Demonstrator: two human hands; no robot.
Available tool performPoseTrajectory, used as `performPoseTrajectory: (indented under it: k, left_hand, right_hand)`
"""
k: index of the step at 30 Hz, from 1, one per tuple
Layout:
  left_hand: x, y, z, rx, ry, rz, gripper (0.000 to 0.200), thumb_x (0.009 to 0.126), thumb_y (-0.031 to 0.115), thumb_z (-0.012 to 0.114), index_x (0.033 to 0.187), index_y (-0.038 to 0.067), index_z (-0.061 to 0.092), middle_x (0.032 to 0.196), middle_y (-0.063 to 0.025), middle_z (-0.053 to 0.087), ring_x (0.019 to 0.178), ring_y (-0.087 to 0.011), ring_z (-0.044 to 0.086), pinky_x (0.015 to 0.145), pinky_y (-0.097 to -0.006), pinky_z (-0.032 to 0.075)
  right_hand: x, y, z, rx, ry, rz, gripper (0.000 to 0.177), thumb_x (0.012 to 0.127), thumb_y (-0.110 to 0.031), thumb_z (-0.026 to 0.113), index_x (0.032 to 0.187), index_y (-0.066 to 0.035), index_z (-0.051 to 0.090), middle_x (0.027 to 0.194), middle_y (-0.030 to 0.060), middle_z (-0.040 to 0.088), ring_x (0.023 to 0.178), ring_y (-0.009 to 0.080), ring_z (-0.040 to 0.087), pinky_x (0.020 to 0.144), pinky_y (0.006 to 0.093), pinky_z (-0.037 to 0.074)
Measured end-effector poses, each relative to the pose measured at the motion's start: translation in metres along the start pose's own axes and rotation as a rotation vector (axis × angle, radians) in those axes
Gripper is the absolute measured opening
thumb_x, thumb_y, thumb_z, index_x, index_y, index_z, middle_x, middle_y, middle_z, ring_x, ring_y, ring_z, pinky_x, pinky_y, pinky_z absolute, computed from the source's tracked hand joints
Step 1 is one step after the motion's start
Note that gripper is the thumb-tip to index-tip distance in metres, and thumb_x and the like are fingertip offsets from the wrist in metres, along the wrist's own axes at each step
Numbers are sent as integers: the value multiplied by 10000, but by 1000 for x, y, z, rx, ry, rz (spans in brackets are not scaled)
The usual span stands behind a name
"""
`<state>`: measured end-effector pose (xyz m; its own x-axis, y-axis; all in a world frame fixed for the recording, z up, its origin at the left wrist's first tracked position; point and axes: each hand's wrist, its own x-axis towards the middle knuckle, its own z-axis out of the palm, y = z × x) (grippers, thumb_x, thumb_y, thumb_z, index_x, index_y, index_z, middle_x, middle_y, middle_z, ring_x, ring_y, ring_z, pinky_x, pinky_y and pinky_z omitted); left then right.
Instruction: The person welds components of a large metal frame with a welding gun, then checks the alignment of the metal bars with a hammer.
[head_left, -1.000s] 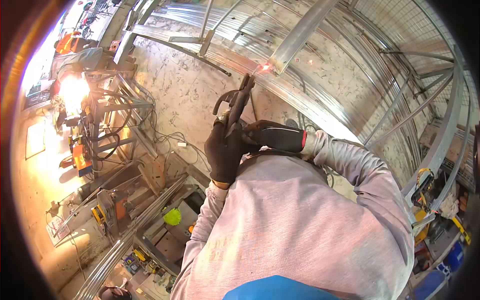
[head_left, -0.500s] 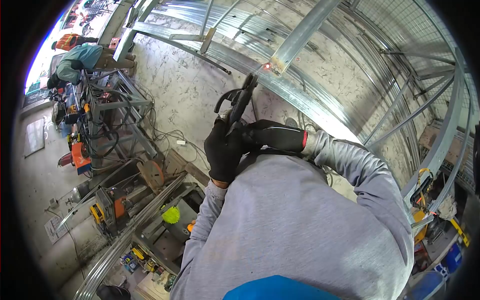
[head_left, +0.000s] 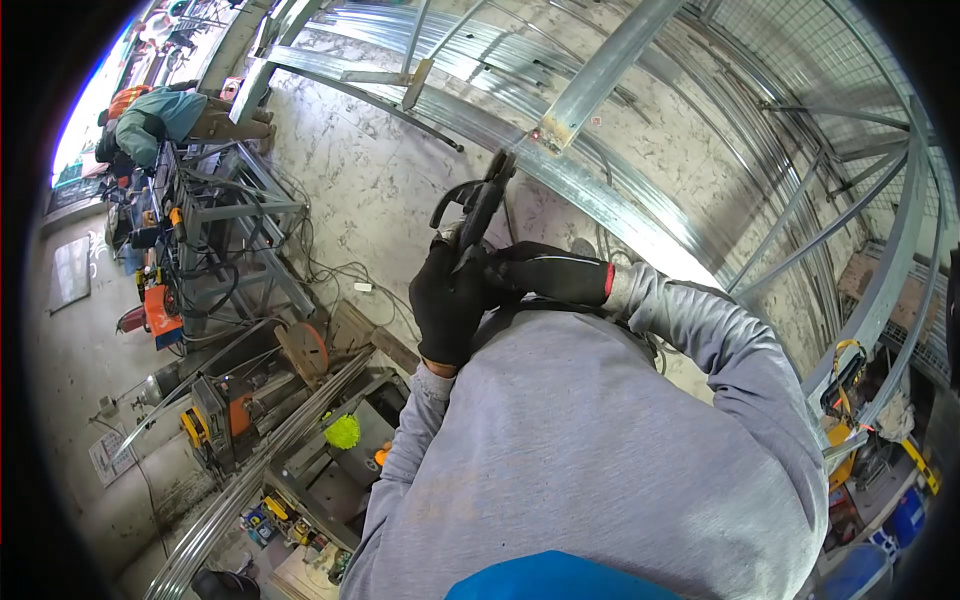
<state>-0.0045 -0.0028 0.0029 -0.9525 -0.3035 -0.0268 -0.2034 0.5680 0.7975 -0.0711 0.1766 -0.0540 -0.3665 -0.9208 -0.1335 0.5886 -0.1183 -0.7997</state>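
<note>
The handle of the electrode holder [head_left: 478, 215] is buried inside the gloved left grip [head_left: 450, 300], and the fingertips of the right grip [head_left: 548, 272] vanish behind that glove, so whether they close on the handle cannot be told. The holder's tip by the steel channel [head_left: 600, 75] is too small to show any rod. At the floor's far left edge a co-worker [head_left: 150, 115] bends over a bench [head_left: 215, 200], hands hidden.

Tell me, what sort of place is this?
Probably a metal fabrication workshop: the gloved left hand grips a welding holder near a galvanised steel frame, a cut-off saw stands nearby, and another person bends over a steel rack.
</note>
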Motion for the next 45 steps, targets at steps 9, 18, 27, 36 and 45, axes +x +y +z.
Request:
performPoseTrajectory:
  k: [9,18,27,36,45]
  left_hand:
    - [-1,1,0,-4,-2,-7,331,993,156,692,1263,-35,698,823,-34,701,698,-72,634,617,-260,510]
    - [11,38,-29,-378,-31,-41,362,990,93,633,1340,2,622,991,-58,717,830,-102,649,718,-281,532]
    - [53,112,17,-45,12,775,143,834,137,779,896,57,678,1043,-160,705,1260,-349,622,1070,-475,476]
    - [196,73,-22,534,91,793,308,862,147,647,1156,74,708,1278,-181,658,1301,-412,570,1074,-539,445]
    - [286,-91,-36,815,2,618,642,837,97,596,1477,139,574,1642,-180,416,1495,-433,373,1235,-557,272]
  right_hand:
    - [3,5,-1,5,-11,1,420,1080,-366,559,1276,-13,674,1095,44,699,986,130,642,894,311,528]
    - [-2,-6,-2,-217,53,-448,372,1121,-102,450,1453,36,546,1421,158,591,1313,254,607,1128,375,496]
    - [-54,-13,-20,-1493,577,-529,543,973,-61,626,1493,24,493,1408,221,601,1371,388,521,1161,469,414]
    - [-133,-34,8,252,863,-951,174,1065,-210,488,973,-81,559,875,68,568,708,195,592,636,359,532]
    - [-158,4,-20,237,1139,-1076,361,1073,-444,512,1102,-91,583,878,24,599,717,142,616,788,369,547]
